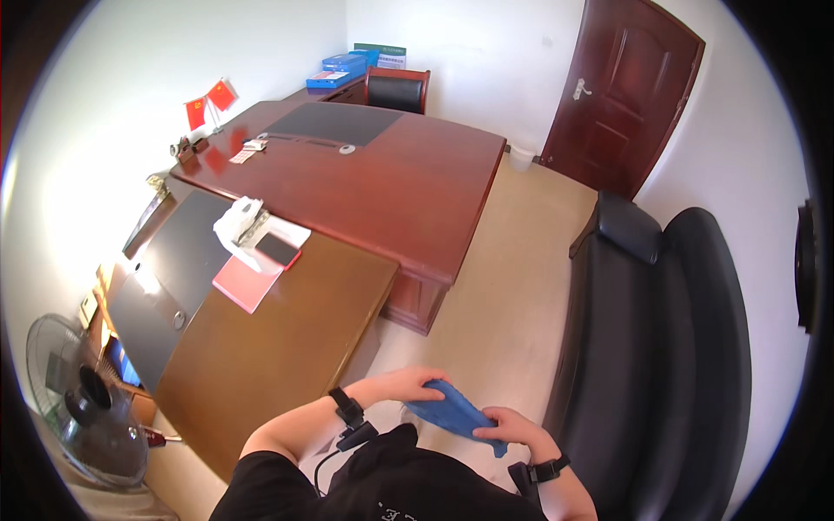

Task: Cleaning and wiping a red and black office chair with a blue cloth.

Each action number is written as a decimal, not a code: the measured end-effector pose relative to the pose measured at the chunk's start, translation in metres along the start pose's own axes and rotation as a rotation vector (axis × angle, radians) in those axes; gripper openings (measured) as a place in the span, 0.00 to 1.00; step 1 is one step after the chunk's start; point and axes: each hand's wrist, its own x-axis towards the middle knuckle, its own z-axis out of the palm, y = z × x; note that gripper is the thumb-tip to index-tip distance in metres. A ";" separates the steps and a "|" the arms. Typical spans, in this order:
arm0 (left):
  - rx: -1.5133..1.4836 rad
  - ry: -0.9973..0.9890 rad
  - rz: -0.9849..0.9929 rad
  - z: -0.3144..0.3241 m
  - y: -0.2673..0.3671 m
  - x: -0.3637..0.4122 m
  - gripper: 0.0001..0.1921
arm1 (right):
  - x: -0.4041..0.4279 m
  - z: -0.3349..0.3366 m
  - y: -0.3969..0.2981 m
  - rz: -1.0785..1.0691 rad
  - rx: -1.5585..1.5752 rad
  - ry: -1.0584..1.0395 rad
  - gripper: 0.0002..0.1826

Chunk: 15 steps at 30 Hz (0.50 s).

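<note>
A folded blue cloth (453,411) is stretched between my two hands, in front of my body and above the floor. My left hand (417,384) grips its upper left end, with the thumb on top. At the lower right end, my right hand (508,426) pinches the cloth, and a short corner hangs below the fingers. Both wrists carry black strapped devices, and a cable runs from the left one. The near brown desk (273,352) stands to the left of the cloth.
A pink folder (247,283), white papers and a dark phone-like slab (278,247) lie on the near desk. Beyond stands a larger reddish desk (391,189) with small flags (221,96). A black leather sofa (625,365) lines the right; a standing fan (98,404) is at left.
</note>
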 end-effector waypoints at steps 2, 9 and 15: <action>0.026 0.003 -0.031 -0.048 0.005 0.031 0.14 | 0.027 -0.046 -0.021 0.010 -0.036 0.024 0.17; 0.302 0.471 0.244 -0.196 0.007 0.127 0.09 | 0.138 -0.195 -0.112 -0.240 -0.245 0.544 0.14; 0.410 0.799 0.133 -0.277 0.019 0.170 0.08 | 0.211 -0.290 -0.176 -0.686 -0.414 0.650 0.13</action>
